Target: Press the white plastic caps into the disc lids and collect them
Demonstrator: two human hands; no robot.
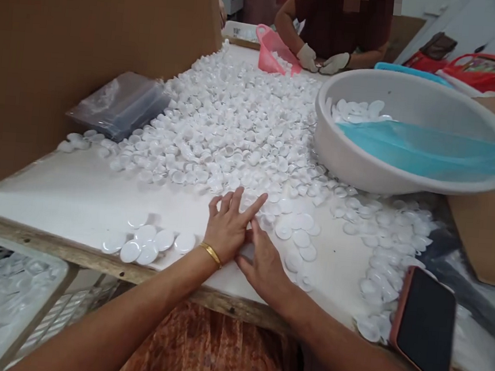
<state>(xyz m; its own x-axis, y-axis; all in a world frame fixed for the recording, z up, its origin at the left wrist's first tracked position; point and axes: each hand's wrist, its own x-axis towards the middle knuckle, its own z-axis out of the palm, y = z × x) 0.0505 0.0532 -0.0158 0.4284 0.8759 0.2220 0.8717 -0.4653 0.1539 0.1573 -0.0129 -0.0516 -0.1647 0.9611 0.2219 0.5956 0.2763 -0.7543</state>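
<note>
My left hand (228,224), with a gold bracelet on the wrist, is over the white tabletop near its front edge. Its fingers are spread and the thumb is hidden. Against its underside rests my right hand (266,260), thumb and forefinger curved around something pale and mostly covered, which I cannot make out. Several flat white discs (145,243) lie left of my hands. More overlapping white discs (302,230) are just to the right. Beyond my fingertips spreads a large heap of small white round pieces (239,133).
A grey-white basin (344,165) holding discs and blue plastic stands at right, a phone (426,325) below it. Left are a cardboard box (92,22) and plastic-wrapped pack (120,102). A crate (60,273) sits below. Opposite, a person's gloved hands (321,61) are near a pink scoop (272,52).
</note>
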